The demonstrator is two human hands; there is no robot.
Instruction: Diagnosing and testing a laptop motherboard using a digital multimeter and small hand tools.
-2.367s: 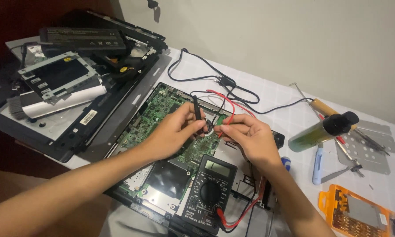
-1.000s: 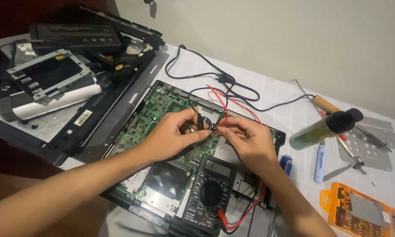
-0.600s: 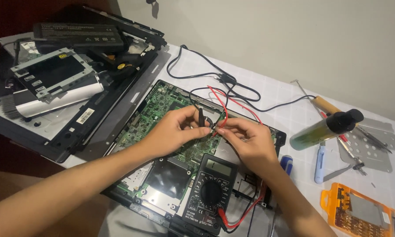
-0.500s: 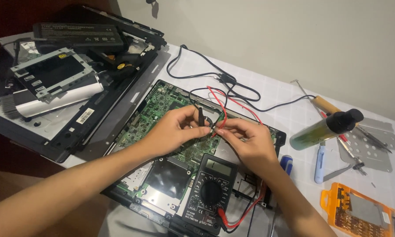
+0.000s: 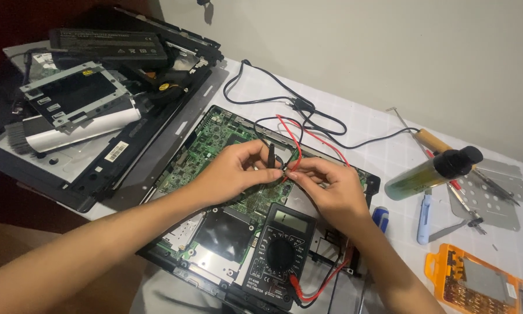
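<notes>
— So, where are the probes?
— Centre frame, over the green circuit board (image 5: 215,145): left hand (image 5: 235,171) pinches the black probe (image 5: 271,156), right hand (image 5: 325,186) pinches the red probe (image 5: 289,172), tips meeting.
— And the multimeter (image 5: 279,256)?
— Just below them.

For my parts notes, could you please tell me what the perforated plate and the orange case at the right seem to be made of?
Perforated plate: likely sheet metal, with a dull grey sheen, thin edge and punched holes. Orange case: probably plastic, glossy and partly see-through.

The black probe (image 5: 271,156), held high and upright over the board a moment back, has dropped low into the left hand (image 5: 233,170), and the right hand (image 5: 326,187) has closed in until the fingertips meet over the green circuit board (image 5: 206,139).
</notes>
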